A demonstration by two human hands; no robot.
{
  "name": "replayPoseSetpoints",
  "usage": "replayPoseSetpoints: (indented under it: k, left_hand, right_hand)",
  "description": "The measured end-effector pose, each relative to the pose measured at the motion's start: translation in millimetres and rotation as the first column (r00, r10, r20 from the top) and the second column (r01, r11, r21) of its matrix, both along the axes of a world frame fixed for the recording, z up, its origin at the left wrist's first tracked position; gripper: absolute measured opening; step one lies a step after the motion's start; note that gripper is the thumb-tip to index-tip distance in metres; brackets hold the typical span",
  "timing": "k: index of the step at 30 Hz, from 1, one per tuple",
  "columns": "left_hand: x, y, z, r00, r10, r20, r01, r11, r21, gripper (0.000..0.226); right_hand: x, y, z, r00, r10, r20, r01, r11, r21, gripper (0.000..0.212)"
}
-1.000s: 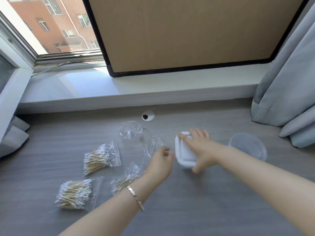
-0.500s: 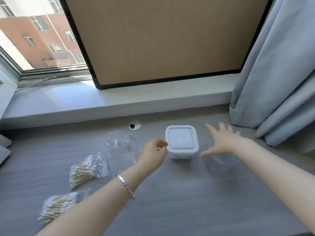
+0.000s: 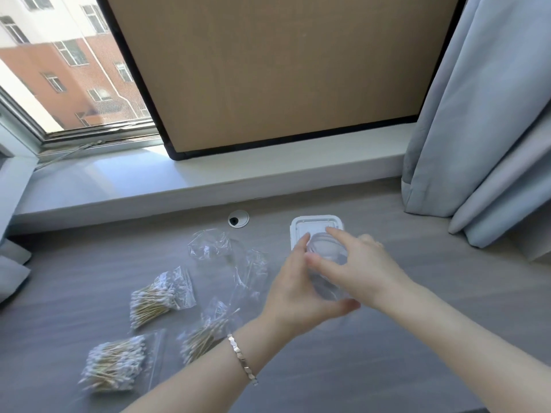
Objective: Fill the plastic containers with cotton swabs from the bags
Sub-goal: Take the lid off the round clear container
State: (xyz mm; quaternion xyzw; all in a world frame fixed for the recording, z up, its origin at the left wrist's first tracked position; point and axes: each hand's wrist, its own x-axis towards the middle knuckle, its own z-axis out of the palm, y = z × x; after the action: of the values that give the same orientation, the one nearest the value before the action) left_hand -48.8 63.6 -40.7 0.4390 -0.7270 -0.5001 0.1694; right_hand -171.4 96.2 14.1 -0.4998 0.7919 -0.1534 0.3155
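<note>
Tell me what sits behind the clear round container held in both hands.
A white square container, lid on, stands behind the clear round container. Only its far part shows; the left hand, right hand and that container cover the rest.

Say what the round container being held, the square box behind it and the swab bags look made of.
Round container: clear glossy plastic, probably rigid; see-through, with ringed highlights.
Square box: white plastic, opaque to milky, with a moulded lid that looks matte.
Swab bags: thin clear plastic film, crinkled and glinting, with the cotton swabs visible through it.
</note>
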Motion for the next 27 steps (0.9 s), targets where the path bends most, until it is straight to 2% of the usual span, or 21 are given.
replayPoseSetpoints:
  k: [3, 6, 8, 10, 12, 14, 16, 18, 19, 21, 24, 27]
  left_hand:
    - [11.8, 0.0, -1.5, 0.996, 0.085, -0.016, -0.086, 0.994, -0.067, 0.103]
    - [29.5, 0.7, 6.8, 0.994, 0.105, -0.035, -0.109, 0.985, -0.133, 0.108]
    - [41.5, -0.2, 10.3, 0.995, 0.091, -0.051, -0.095, 0.991, -0.093, 0.112]
    - [52.3, -2.1, 9.9, 0.996, 0.029, -0.082, -0.027, 0.999, 0.018, 0.114]
    - [58.3, -4.3, 11.9, 0.998, -0.041, -0.038, 0.043, 0.996, 0.080, 0.110]
    - [59.2, -6.8, 15.0, 0.994, -0.084, 0.066, 0.082, 0.996, 0.037, 0.117]
    - [60.4, -10.0, 16.6, 0.980, -0.090, 0.177, 0.100, 0.994, -0.050, 0.123]
    - [63.2, -11.7, 13.9, 0.968, -0.096, 0.233, 0.117, 0.990, -0.080, 0.123]
    - [65.7, -12.1, 11.2, 0.966, -0.101, 0.240, 0.124, 0.989, -0.082, 0.122]
    - [69.3, -11.4, 7.4, 0.960, -0.116, 0.254, 0.141, 0.986, -0.085, 0.120]
    - [72.1, -9.4, 3.6, 0.950, -0.133, 0.282, 0.168, 0.980, -0.104, 0.122]
    - [73.9, -9.1, -0.5, 0.935, -0.160, 0.317, 0.210, 0.969, -0.130, 0.125]
  right_hand:
    - [16.9, -2.4, -0.5, 0.999, 0.046, -0.020, -0.048, 0.992, -0.118, 0.065]
    - [24.7, -1.7, 0.9, 0.987, 0.152, -0.050, -0.158, 0.971, -0.178, 0.075]
    - [21.4, -2.5, 1.7, 0.962, 0.274, -0.008, -0.270, 0.940, -0.210, 0.079]
    - [14.0, -5.3, 6.5, 0.888, 0.456, 0.058, -0.443, 0.883, -0.155, 0.066]
    - [7.5, -7.7, 10.5, 0.821, 0.545, 0.171, -0.546, 0.836, -0.044, 0.061]
    - [7.4, -10.1, 2.9, 0.837, 0.516, 0.181, -0.532, 0.845, 0.056, 0.070]
    - [14.2, -13.3, -3.7, 0.897, 0.431, 0.099, -0.442, 0.882, 0.160, 0.082]
    - [17.7, -12.3, -10.6, 0.898, 0.429, 0.100, -0.439, 0.887, 0.140, 0.083]
    - [17.5, -12.0, -12.2, 0.870, 0.471, 0.149, -0.486, 0.869, 0.094, 0.081]
    - [15.2, -11.2, -14.5, 0.805, 0.538, 0.249, -0.563, 0.826, 0.039, 0.091]
    - [13.6, -11.6, -20.9, 0.878, 0.426, 0.220, -0.459, 0.879, 0.127, 0.096]
    - [13.3, -10.0, -22.2, 0.836, 0.476, 0.273, -0.513, 0.854, 0.081, 0.091]
